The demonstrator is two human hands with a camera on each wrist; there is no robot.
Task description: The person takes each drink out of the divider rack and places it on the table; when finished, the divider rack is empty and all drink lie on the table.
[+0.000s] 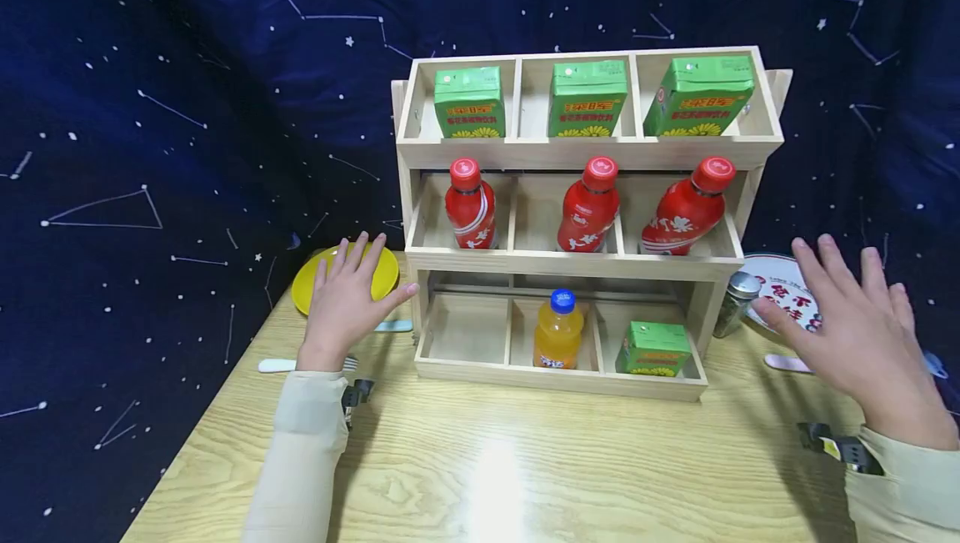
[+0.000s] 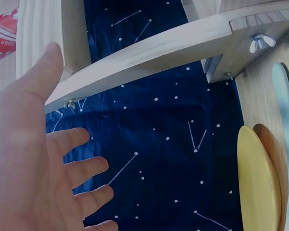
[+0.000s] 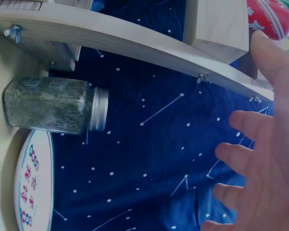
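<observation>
My right hand [image 1: 862, 343] hovers spread, empty, right of the rack [image 1: 577, 263]; left hand [image 1: 348, 301] spread too, over the plate [image 1: 311, 284]. Careless reach might topple the jar [image 1: 735, 301].

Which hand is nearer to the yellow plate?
Left. The left hand hovers open right over the yellow plate, left of the wooden shelf. The right hand is across the table, past the shelf's other end.
</observation>
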